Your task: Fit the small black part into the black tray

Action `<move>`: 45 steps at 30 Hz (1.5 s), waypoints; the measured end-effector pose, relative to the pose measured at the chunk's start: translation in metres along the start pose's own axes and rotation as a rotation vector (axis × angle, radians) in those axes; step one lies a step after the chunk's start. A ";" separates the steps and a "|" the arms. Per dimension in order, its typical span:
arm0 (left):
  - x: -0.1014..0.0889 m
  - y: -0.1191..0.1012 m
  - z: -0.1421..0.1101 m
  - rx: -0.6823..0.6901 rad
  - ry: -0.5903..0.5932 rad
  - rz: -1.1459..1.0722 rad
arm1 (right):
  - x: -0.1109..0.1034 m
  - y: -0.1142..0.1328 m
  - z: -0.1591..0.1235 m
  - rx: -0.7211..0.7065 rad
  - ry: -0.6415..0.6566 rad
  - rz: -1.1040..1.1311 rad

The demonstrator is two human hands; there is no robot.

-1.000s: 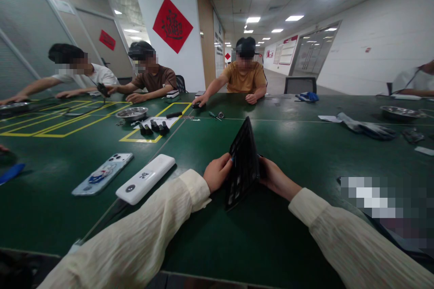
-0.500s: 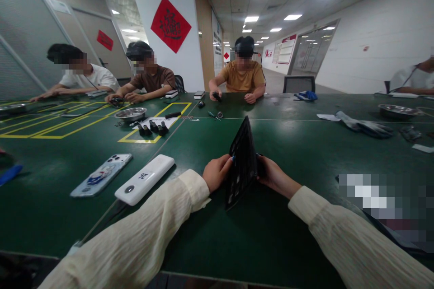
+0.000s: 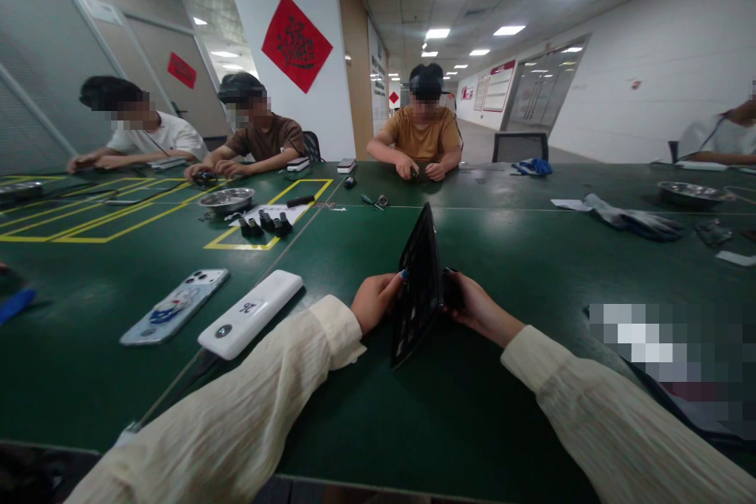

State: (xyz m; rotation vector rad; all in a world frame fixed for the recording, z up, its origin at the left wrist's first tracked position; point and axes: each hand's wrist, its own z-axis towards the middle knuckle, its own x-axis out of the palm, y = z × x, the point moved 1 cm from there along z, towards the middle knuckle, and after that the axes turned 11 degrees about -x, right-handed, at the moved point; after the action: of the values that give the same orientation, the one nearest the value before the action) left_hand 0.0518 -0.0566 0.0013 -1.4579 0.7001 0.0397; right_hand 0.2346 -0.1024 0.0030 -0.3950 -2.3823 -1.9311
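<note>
A flat black panel [image 3: 418,291], with pale-edged rectangular shapes on its left face, stands on edge above the green table. My left hand [image 3: 376,302] is closed on its left side, thumb against the face and the other fingers hidden behind. At the panel's right side, my right hand [image 3: 472,305] is closed around a small dark object [image 3: 453,288]. Whether that object is joined to the panel, I cannot tell. Left of my left forearm lie a white power bank [image 3: 253,315] marked 26 and a phone in a clear printed case [image 3: 176,307].
Black cylindrical parts [image 3: 265,224], a metal bowl [image 3: 227,200] and a screwdriver [image 3: 372,201] lie farther back on the table [image 3: 348,425]. Gloves [image 3: 635,219] and another metal bowl [image 3: 691,193] are at right. Several people sit around the table, one opposite [image 3: 422,130].
Around the panel's right edge, my right hand and the dark object show a little more apart from it. The person opposite has brought both hands together.
</note>
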 end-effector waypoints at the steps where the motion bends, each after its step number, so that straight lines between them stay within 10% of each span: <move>1: 0.000 0.000 0.000 -0.006 0.000 -0.006 | 0.000 -0.001 0.001 -0.007 0.016 0.007; 45: -0.001 0.003 0.002 0.064 0.030 0.119 | -0.002 -0.002 0.001 0.008 0.034 -0.031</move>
State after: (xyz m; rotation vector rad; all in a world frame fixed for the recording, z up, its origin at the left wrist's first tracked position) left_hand 0.0504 -0.0544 -0.0006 -1.3573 0.8046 0.0867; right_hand 0.2356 -0.1023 0.0002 -0.3242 -2.3882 -1.9236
